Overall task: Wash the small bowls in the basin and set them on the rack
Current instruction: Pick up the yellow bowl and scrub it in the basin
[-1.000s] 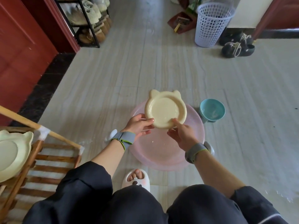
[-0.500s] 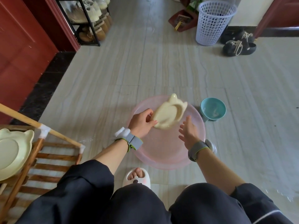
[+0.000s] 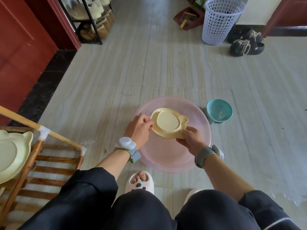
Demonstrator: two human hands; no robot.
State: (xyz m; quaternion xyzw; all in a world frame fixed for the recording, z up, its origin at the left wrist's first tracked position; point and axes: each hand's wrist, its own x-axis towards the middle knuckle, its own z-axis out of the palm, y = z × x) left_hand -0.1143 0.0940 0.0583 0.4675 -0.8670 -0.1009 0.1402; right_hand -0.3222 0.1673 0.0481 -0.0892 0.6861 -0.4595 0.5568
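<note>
The person is crouching over a pink basin point(image 3: 166, 165) that is sitting on the tiled floor, and both hands are holding a pale yellow bowl point(image 3: 167, 122) with two little ears above it. The left hand point(image 3: 138, 128) is pinching the bowl's left rim with curled fingers. The right hand point(image 3: 191, 141) is gripping the near edge beside the ears, with the thumb lying on top. The bowl is tilting, its ears pointing to the right, and it is hanging over the far half of the basin.

A teal bowl point(image 3: 219, 112) is standing on the floor just beside the basin's right rim. Off to the left, near the person's knee, a wooden rack point(image 3: 54, 163) is carrying a pale green eared dish point(image 3: 11, 153) that is leaning on its upper part. Each wrist is wearing a grey band, and a white slipper point(image 3: 139, 183) is showing toes just below the basin.

Further back, a lilac perforated basket point(image 3: 221, 19) is standing by the wall with black shoes point(image 3: 245, 45) lying beside it
</note>
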